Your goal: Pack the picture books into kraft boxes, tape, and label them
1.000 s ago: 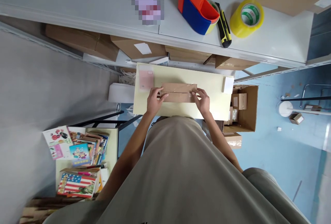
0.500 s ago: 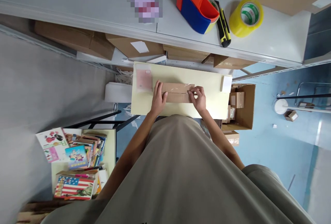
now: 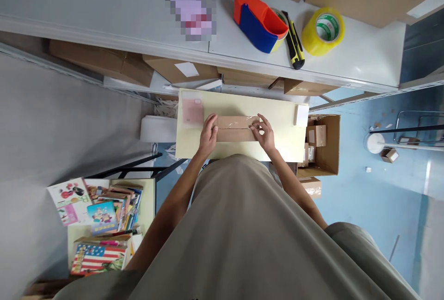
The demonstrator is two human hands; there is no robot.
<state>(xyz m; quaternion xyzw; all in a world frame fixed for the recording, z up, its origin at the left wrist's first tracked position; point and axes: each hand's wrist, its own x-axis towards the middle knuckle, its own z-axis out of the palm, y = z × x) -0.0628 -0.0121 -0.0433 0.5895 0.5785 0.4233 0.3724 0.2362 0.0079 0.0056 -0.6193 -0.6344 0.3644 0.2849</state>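
Two hands press flat brown cardboard box (image 3: 237, 128), clear-taped top: left hand (image 3: 208, 134), right hand (image 3: 265, 134) at ends.

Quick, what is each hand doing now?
Left hand: open, pressing on the box.
Right hand: open, fingers resting on the box.

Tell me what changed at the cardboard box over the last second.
The left hand slid from the box's near left edge up onto its left end; the right hand shifted slightly inward along the taped seam. The flat brown cardboard box looks pressed flatter. Both hands stay on the box, which remains on the pale yellow table beside the pink packet. The yellow tape roll is untouched.
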